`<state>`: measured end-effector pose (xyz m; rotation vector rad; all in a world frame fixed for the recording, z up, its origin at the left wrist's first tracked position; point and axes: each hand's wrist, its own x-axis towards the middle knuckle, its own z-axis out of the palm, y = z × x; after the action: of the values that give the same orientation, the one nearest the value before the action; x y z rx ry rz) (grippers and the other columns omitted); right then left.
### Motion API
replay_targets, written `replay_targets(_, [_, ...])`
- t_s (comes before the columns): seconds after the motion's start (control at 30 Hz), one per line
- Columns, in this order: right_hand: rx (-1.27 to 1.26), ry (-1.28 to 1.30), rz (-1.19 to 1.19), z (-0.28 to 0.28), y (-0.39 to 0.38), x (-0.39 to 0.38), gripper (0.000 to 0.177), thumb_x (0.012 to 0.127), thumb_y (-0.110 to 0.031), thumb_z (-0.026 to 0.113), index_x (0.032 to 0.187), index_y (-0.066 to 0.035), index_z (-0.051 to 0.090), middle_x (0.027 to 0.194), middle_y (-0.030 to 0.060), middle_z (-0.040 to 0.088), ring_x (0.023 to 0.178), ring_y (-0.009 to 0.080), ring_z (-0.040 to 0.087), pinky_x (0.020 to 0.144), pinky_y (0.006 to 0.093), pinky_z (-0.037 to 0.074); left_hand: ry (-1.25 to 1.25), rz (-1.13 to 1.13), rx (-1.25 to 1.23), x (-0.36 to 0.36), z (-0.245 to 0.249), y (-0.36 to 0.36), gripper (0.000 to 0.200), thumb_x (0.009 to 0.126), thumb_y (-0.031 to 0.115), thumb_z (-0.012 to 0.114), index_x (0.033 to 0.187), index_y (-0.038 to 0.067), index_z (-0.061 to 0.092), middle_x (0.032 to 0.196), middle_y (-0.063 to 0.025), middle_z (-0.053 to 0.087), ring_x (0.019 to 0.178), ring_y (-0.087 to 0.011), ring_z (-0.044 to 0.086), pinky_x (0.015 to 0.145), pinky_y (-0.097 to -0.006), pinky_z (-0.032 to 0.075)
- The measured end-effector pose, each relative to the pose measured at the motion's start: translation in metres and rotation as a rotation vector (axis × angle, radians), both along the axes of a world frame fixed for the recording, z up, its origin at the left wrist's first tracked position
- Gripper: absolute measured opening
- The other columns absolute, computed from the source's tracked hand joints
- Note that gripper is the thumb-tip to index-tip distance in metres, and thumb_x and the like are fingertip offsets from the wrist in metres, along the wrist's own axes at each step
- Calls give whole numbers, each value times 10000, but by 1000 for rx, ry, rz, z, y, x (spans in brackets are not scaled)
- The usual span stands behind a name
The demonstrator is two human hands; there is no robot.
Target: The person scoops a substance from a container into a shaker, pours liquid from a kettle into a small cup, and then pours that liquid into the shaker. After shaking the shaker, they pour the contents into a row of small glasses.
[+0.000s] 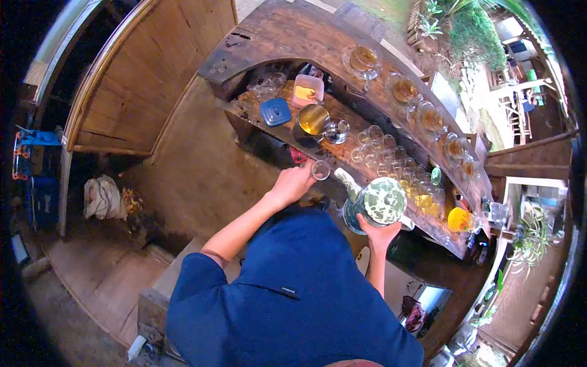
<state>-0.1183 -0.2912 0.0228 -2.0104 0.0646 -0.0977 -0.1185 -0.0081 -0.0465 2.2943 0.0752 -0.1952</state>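
A right hand (380, 233) clasps a pot (384, 200) as the left hand (293, 183) grips a glass (320, 170) just beside its spout (347, 183).

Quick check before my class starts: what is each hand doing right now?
Left: closed around a small clear glass.
Right: gripping the green-and-white mottled teapot.

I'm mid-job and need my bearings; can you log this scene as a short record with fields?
Left hand: holding a clear glass
Right hand: holding a speckled pot, thumb by its lid
Spout: toward the glass, apart from it
Lower shelf: blue square lid, pink tub, metal pot, clustered glasses
Upper counter: cups of amber liquid
Pot contents: hidden
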Motion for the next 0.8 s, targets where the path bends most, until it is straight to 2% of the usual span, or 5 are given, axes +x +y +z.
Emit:
replay_targets(0.17, [-47, -51, 121, -1, 3, 4, 1163, 486, -237, 985, 1428, -7, 344, 1328, 145, 538, 1216, 238, 553, 1074, 383, 447, 6, 9, -32, 3, 9, -4, 358, 985, 315, 572, 1195, 39, 487, 866, -244, 705, 825, -445, 687, 724, -579, 531])
replay_targets(0.4, [-122, -90, 112, 15, 16, 5, 1054, 510, -250, 974, 1363, -24, 397, 1274, 132, 550, 1181, 249, 560, 1058, 391, 444, -6, 27, -55, 5, 3, -6, 342, 976, 305, 584, 1162, 28, 506, 893, -243, 710, 850, -445, 689, 734, -578, 538])
replay_targets(0.6, [-218, -128, 109, 17, 14, 4, 1045, 508, -222, 969, 1367, -18, 410, 1277, 135, 547, 1189, 251, 553, 1068, 382, 437, -1, 12, -71, 5, 4, -6, 343, 973, 309, 590, 1156, 30, 510, 903, -249, 709, 856, -457, 683, 747, -584, 534])
replay_targets(0.8, [-171, -92, 84, 24, 18, 2, 1060, 495, -234, 967, 1372, -5, 417, 1292, 146, 537, 1205, 265, 539, 1088, 396, 422, -15, -17, -83, 6, -8, -6, 345, 952, 279, 620, 1164, 33, 505, 892, -251, 707, 848, -458, 684, 741, -587, 529])
